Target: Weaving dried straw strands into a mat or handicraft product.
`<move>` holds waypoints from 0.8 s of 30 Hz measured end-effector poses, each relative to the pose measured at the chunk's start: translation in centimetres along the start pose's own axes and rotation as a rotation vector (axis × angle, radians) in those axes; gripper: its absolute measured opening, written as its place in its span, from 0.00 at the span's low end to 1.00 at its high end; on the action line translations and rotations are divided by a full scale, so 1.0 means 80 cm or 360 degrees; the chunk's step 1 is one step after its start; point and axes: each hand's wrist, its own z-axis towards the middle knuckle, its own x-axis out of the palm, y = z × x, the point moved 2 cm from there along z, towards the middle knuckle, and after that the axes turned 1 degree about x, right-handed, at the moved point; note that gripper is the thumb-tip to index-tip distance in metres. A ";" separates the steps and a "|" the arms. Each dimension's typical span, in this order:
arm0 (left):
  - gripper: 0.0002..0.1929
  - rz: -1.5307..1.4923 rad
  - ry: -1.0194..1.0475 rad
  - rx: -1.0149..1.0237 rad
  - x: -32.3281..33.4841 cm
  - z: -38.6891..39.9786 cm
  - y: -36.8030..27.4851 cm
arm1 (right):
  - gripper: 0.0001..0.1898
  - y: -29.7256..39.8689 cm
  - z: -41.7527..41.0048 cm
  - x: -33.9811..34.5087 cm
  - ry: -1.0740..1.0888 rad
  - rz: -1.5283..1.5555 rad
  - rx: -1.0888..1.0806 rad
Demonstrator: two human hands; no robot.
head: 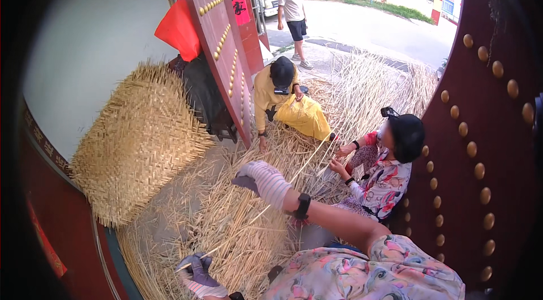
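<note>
My left hand (199, 274), in a striped work glove with a grey palm, is closed on the lower end of a long pale reed stalk (242, 228) at the bottom left. That stalk slants up to the right across the view, passing behind my right forearm. My right hand (265, 181), gloved the same way, is stretched out above the heap with its fingers bent and pointing left; whether it holds anything is hidden. Under both hands lies a thick heap of cut reed stalks and husks (242, 215).
A woven reed mat (135, 143) leans at left. A seated person in yellow (292, 104) and one in a floral shirt (390, 168) work beyond my arm; another person (293, 15) stands outside. Studded red doors (220, 37) flank the doorway, and long stalks (369, 87) spread outward.
</note>
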 end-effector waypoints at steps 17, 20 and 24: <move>0.08 0.0499 0.0417 0.0276 0.006 -0.050 0.034 | 0.06 0.037 -0.116 0.118 0.1481 0.0449 0.0310; 0.10 0.0714 0.0589 0.0405 0.006 -0.041 0.044 | 0.09 -0.001 -0.126 0.142 0.1219 0.0463 0.0424; 0.10 0.0499 0.0492 0.0203 -0.004 -0.033 0.027 | 0.12 0.028 -0.121 0.152 0.1124 0.0492 0.0411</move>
